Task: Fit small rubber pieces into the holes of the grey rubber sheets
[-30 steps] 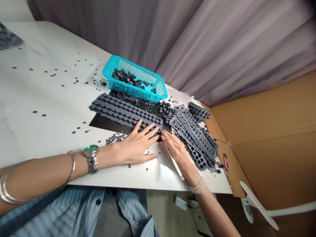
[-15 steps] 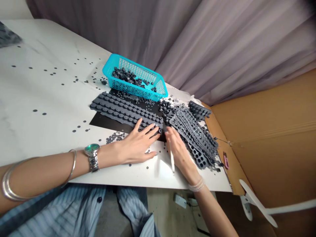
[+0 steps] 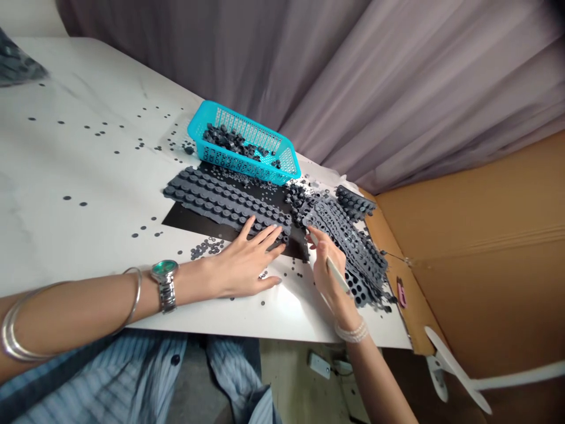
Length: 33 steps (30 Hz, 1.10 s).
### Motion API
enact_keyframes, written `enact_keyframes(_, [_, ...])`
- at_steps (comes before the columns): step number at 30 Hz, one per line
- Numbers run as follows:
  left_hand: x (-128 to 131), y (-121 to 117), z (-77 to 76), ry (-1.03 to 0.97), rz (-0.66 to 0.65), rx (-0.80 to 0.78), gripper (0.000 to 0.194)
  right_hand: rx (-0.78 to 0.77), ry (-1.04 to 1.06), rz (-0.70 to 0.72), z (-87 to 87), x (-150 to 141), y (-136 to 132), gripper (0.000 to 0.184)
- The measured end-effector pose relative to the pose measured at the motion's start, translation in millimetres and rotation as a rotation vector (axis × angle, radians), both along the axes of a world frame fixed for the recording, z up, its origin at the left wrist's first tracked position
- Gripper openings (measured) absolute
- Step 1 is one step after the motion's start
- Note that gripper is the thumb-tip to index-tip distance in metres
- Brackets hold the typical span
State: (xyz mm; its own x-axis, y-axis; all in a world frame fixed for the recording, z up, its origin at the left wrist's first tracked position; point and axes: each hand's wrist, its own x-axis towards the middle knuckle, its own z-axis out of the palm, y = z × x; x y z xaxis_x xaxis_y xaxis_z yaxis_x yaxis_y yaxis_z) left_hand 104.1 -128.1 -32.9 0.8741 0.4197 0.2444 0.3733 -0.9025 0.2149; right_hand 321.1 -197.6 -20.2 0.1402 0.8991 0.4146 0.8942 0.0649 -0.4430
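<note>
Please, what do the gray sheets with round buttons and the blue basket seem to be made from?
The gray sheets look like matte rubber or silicone; their edges bend softly, though the exact compound cannot be told. The turquoise basket looks like slightly glossy molded plastic, with evenly perforated walls.

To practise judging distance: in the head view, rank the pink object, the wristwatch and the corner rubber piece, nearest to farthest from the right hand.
From the right hand:
1. Pink object, right, on cardboard.
2. Wristwatch, left, on the left wrist.
3. Grey rubber piece, far left table corner.
</note>
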Motion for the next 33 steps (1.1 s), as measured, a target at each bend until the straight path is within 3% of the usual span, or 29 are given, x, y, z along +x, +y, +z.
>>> enact_keyframes(5, [-2.4,-1.3,1.5,-0.002,-0.019,-0.007,0.063,-0.010,0.062,-0.031,-0.1,-8.4,5.0,0.034])
enact_keyframes(15, [-4.3,-2.9,5.2,-0.003,-0.017,-0.027,0.060,-0.044,-0.113,0.239,-2.5,-8.8,-3.5,0.030])
enact_keyframes(24, [-3.9,-2.7,2.9,-0.034,-0.017,-0.025,0.059,-0.097,-0.210,0.359,-7.8,-4.0,2.3,0.031])
enact_keyframes(30, [-3.2,-2.1,2.2,-0.011,-0.024,-0.024,0.060,-0.179,-0.200,0.311,5.4,-15.0,-2.7,0.036])
enact_keyframes(33, [-2.9,-2.6,2.2,-0.010,-0.018,-0.024,0.060,-0.158,-0.171,0.366,12.9,-15.9,-10.8,0.041])
